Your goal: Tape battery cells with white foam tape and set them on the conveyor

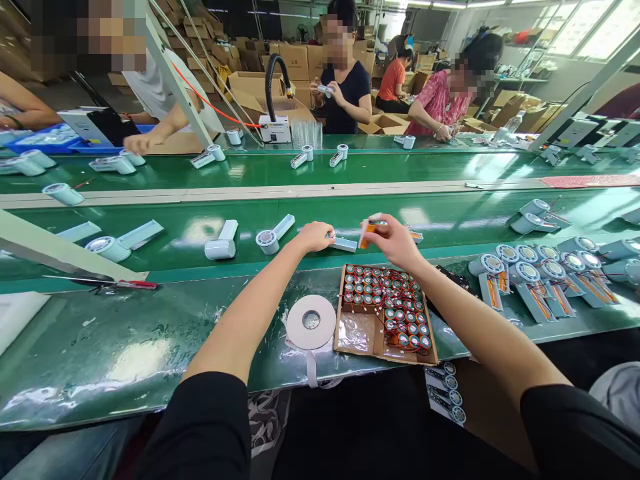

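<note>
Where things sit around my two hands at the belt

My left hand (pixel 314 235) and right hand (pixel 393 241) are out over the near belt (pixel 200 230), close together, the left on a handle piece (pixel 344 244), the right holding a battery (pixel 369 233). Just before them on the bench edge (pixel 100 360) lies a tray of batteries (pixel 385 310), with a roll of tape (pixel 311 321) touching its left side. Left of my hands on the belt lie two fan bodies (pixel 273 235); a cluster of fan shells (pixel 545 277) lies to the right. Behind the belt, across a second belt (pixel 400 167), other people work.
</note>
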A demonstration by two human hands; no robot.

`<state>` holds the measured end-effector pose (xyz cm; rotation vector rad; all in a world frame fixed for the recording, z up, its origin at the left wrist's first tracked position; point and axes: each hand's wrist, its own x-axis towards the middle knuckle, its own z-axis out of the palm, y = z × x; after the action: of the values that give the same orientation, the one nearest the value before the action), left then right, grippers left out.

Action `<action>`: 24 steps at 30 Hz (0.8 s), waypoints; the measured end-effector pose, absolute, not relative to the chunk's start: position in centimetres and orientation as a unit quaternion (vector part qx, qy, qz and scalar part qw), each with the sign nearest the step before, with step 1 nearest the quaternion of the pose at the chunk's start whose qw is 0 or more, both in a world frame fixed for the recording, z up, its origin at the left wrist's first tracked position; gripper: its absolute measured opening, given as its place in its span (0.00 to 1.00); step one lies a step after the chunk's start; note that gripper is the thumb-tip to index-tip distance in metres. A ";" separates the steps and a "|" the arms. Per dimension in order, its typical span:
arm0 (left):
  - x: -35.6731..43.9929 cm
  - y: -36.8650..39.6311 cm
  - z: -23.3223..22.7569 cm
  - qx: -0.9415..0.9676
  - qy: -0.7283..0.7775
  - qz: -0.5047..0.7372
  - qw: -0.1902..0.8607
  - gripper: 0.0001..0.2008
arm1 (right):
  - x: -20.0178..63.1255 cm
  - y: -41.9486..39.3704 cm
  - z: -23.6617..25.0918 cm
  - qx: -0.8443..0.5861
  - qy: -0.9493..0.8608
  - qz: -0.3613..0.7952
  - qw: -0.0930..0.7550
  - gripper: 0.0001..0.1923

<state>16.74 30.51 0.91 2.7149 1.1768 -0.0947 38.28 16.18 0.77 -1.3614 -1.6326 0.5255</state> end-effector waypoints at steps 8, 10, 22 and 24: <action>18.3 29.9 -0.2 0.900 0.422 0.011 0.108 0.14 | 37.9 22.1 -0.8 -0.583 -0.788 0.114 0.161 0.08; 18.9 29.7 -0.6 0.894 0.432 0.026 0.113 0.14 | 38.2 22.4 -0.9 -0.586 -0.797 0.094 0.109 0.10; 16.9 25.6 1.7 0.872 0.435 0.157 0.160 0.17 | 37.4 24.7 -0.8 -0.565 -0.823 0.060 -0.021 0.15; 12.5 22.4 1.4 0.897 0.360 0.178 0.184 0.16 | 38.5 24.1 -1.1 -0.583 -0.811 0.050 0.001 0.14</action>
<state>12.53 22.35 1.36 2.5290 1.0158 0.5026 38.51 24.11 -1.06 -1.8295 -2.5469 0.1586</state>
